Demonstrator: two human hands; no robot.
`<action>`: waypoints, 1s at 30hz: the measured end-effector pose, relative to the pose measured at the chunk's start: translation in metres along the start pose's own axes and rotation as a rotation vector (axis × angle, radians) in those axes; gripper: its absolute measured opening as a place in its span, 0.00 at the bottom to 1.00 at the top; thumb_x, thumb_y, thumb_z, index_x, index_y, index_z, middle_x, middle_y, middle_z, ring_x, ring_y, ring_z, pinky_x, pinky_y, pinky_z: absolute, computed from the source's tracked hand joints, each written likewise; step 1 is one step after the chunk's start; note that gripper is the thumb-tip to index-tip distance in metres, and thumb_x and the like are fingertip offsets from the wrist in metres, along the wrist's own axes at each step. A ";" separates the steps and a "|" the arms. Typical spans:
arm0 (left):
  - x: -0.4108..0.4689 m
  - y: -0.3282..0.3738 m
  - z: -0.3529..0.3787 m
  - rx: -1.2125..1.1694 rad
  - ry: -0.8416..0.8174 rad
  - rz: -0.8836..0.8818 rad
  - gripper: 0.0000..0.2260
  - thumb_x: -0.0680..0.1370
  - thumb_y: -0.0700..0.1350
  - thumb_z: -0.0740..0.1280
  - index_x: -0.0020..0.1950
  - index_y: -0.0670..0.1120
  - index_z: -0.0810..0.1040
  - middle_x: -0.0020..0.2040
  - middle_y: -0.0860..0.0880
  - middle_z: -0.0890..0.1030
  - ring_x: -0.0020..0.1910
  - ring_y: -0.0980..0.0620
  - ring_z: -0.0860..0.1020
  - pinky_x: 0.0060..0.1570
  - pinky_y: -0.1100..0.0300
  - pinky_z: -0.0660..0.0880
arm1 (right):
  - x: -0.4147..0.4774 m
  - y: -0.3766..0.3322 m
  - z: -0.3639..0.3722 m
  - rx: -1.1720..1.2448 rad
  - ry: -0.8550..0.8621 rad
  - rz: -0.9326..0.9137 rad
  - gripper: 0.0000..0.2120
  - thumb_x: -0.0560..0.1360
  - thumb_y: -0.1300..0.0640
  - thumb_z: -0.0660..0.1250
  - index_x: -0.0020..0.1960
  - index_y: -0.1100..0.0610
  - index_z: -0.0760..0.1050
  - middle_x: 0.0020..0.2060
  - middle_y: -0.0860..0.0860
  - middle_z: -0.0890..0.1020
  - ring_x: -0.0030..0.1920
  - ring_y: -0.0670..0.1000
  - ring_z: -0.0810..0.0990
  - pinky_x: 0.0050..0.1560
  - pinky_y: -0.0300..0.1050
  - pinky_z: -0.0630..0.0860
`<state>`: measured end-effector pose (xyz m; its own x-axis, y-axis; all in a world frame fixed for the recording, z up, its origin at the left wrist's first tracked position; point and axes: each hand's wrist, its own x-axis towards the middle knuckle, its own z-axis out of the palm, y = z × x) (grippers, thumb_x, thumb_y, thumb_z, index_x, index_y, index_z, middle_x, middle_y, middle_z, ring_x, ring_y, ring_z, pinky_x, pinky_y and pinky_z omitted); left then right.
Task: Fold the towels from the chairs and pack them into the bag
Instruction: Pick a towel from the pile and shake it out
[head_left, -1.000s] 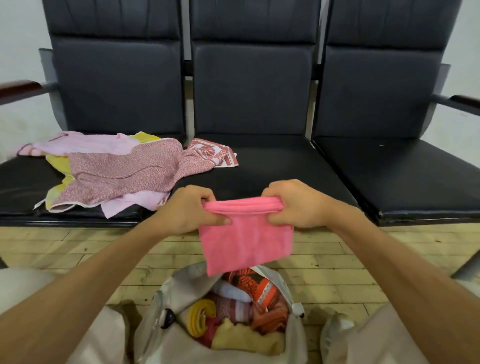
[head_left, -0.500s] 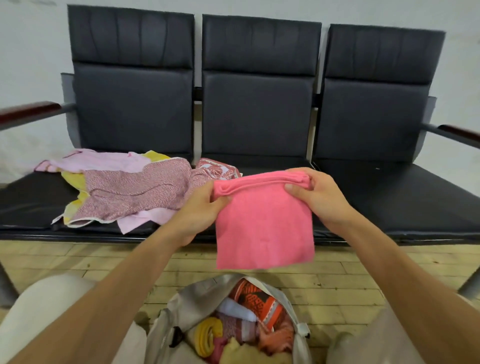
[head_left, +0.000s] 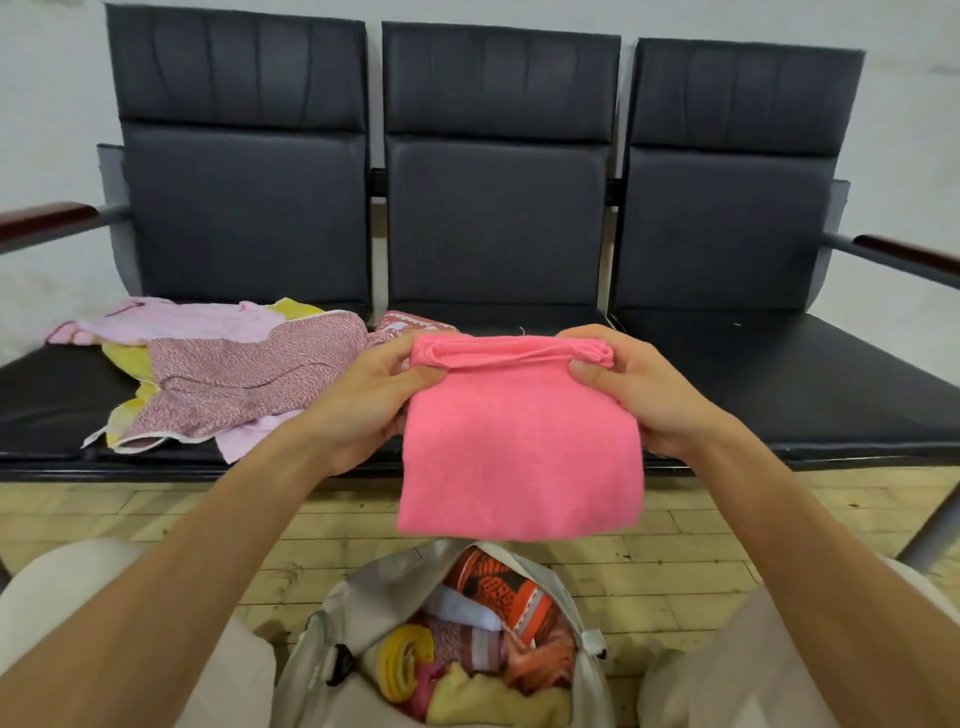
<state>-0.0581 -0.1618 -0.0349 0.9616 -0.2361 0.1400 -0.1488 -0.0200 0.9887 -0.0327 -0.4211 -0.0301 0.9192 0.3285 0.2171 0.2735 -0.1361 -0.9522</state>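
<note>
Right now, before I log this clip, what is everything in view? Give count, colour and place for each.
chairs: three, black, joined in a row
armrests: two, dark reddish wood, at the row's ends
loose towels: a pile, count unclear; mauve patterned, pale pink, yellow, red-and-white; on the left seat, reaching the middle one
pink towel: one, folded, held above the bag
bag: one, light grey, open, on the floor
packed towels: several; orange, yellow, pink, white; inside the bag
floor: pale wooden boards
left hand: grips the pink towel's top left
right hand: grips its top right
</note>
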 end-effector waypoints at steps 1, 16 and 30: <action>0.001 0.001 0.000 -0.031 -0.022 -0.033 0.12 0.81 0.39 0.61 0.61 0.50 0.79 0.52 0.43 0.78 0.48 0.45 0.72 0.42 0.54 0.71 | -0.001 -0.002 -0.002 0.070 -0.008 0.019 0.11 0.78 0.65 0.64 0.60 0.58 0.77 0.50 0.50 0.82 0.49 0.46 0.81 0.47 0.39 0.79; -0.004 -0.001 -0.002 -0.300 -0.098 -0.237 0.18 0.75 0.24 0.53 0.48 0.39 0.80 0.40 0.45 0.83 0.29 0.56 0.79 0.26 0.67 0.75 | -0.002 -0.006 0.005 0.359 0.007 0.311 0.13 0.74 0.57 0.60 0.42 0.60 0.82 0.42 0.57 0.81 0.40 0.54 0.78 0.44 0.48 0.73; -0.005 -0.011 0.007 -0.186 0.056 -0.235 0.10 0.78 0.39 0.65 0.57 0.46 0.81 0.50 0.48 0.85 0.46 0.54 0.82 0.38 0.65 0.79 | 0.002 0.013 0.022 0.022 0.212 0.156 0.09 0.79 0.56 0.65 0.55 0.49 0.83 0.54 0.50 0.83 0.57 0.52 0.81 0.58 0.50 0.78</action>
<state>-0.0627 -0.1670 -0.0465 0.9767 -0.1918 -0.0958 0.1187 0.1116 0.9866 -0.0332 -0.4013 -0.0467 0.9893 0.1020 0.1048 0.1192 -0.1483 -0.9817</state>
